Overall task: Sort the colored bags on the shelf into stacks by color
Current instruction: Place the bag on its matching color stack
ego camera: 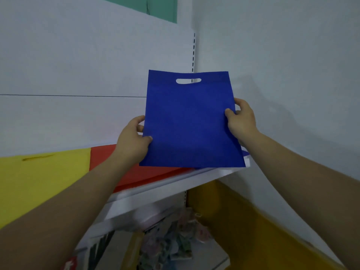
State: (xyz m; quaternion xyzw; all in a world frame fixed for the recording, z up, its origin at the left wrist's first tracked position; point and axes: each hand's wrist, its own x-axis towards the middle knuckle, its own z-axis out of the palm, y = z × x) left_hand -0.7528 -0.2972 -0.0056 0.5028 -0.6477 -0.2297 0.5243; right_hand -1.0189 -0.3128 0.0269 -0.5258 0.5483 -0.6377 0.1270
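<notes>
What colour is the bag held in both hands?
Blue bag, plain, clearest in the head view.

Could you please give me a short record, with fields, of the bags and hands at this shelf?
held item: blue bag, upright, handle cutout at the top
left hand: grips the bag's left edge
right hand: grips the bag's right edge
held item position: above the right end of the shelf
lying on shelf: yellow bag at left, red bag beside it
lower shelf: blurred items, cannot tell what
</notes>
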